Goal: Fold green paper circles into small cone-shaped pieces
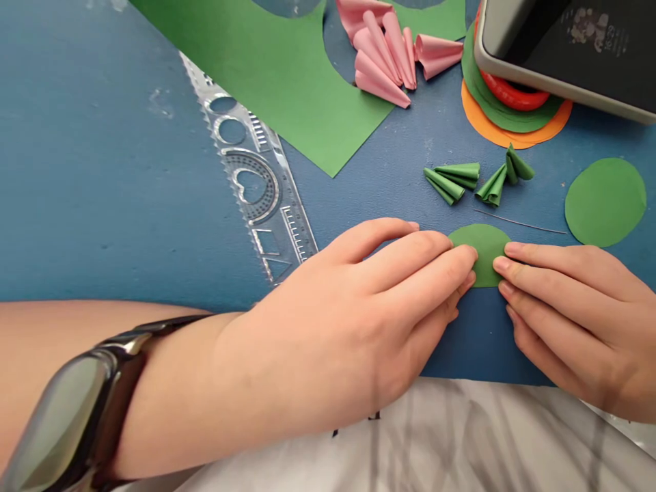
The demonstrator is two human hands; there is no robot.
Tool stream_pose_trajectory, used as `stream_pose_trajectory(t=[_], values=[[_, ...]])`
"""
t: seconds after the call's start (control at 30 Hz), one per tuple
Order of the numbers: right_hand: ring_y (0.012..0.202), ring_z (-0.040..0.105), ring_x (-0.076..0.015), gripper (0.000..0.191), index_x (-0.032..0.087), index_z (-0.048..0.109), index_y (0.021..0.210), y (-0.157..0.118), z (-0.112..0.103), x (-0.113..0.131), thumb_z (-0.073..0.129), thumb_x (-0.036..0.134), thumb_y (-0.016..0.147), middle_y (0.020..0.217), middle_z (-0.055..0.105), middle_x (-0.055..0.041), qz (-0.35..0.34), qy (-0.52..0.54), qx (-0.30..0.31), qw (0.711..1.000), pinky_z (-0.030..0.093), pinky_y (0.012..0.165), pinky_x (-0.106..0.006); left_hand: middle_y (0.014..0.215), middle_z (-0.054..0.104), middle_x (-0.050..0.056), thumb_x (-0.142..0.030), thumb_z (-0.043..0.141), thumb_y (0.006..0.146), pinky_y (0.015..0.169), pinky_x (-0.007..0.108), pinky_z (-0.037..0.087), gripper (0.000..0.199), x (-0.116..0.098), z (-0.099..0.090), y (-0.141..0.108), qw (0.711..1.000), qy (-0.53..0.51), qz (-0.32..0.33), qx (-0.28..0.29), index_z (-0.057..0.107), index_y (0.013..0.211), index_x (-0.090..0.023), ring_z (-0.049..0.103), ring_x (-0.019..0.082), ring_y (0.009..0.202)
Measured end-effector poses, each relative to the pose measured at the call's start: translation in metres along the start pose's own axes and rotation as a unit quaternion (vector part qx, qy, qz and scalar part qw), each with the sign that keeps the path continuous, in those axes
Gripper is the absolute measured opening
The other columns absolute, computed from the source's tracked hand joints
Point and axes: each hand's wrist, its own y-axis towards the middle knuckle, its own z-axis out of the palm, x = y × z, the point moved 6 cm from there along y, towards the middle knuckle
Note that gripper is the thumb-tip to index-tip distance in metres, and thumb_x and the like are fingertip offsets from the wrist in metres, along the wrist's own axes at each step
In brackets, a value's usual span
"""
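Observation:
Between my hands lies a green paper circle (486,254), rounded along its far edge and nearly straight along its near edge, as if folded over. My left hand (379,307), with a dark watch (66,417) on the wrist, has its fingers together on the paper's left part and covers it. At the right end, the bunched fingertips of my right hand (579,314) hold the paper's edge. Both thumbs are mostly hidden. Just beyond the hands are small green paper cones (451,181) and a thin wire or needle (520,221). A flat green paper disc (605,202) rests at the right.
A clear stencil ruler (256,178) lies left of centre, partly under a cut green sheet (287,89). Several pink paper cones (382,55) sit at the back. A phone (574,55) rests over a red ring (515,92) and green and orange discs (474,123).

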Motion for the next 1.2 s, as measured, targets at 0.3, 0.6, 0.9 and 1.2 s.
stream_pose_trajectory(t=[0.3, 0.6, 0.9, 1.2], values=[[0.128, 0.072, -0.0380, 0.017, 0.010, 0.077, 0.110, 0.002, -0.002, 0.000, 0.067, 0.009, 0.097, 0.130, 0.077, -0.0199, -0.006, 0.016, -0.027, 0.999, 0.067, 0.091, -0.057, 0.126, 0.081, 0.006, -0.031, 0.060, 0.109, 0.101, 0.046, 0.061, 0.026, -0.005, 0.002, -0.001, 0.999, 0.023, 0.026, 0.010, 0.073, 0.129, -0.020, 0.075, 0.026, 0.106], [0.126, 0.072, -0.0359, 0.009, 0.010, 0.074, 0.105, 0.006, -0.004, 0.000, 0.069, 0.009, 0.098, 0.125, 0.077, -0.0178, -0.001, 0.022, -0.028, 0.999, 0.062, 0.091, -0.052, 0.125, 0.082, 0.008, -0.035, 0.057, 0.111, 0.097, 0.045, 0.061, 0.031, -0.003, 0.002, -0.005, 0.999, -0.028, -0.001, -0.016, 0.079, 0.104, -0.014, 0.075, 0.027, 0.102], [0.127, 0.071, -0.0361, 0.015, 0.008, 0.072, 0.110, 0.005, -0.001, 0.000, 0.071, 0.006, 0.095, 0.126, 0.077, -0.0183, -0.003, 0.000, -0.024, 1.000, 0.060, 0.092, -0.049, 0.128, 0.082, 0.011, -0.031, 0.061, 0.109, 0.095, 0.045, 0.063, 0.029, -0.005, -0.003, -0.003, 0.999, -0.027, 0.000, -0.031, 0.079, 0.095, -0.012, 0.076, 0.028, 0.106], [0.116, 0.071, -0.0351, 0.032, 0.011, 0.070, 0.131, 0.014, 0.000, 0.006, 0.064, 0.010, 0.099, 0.118, 0.078, -0.0165, -0.007, -0.057, -0.006, 0.998, 0.057, 0.083, -0.049, 0.126, 0.083, 0.008, -0.026, 0.061, 0.109, 0.098, 0.044, 0.062, 0.022, -0.008, -0.004, -0.001, 0.999, -0.004, -0.006, -0.038, 0.079, 0.106, -0.012, 0.077, 0.026, 0.106]])
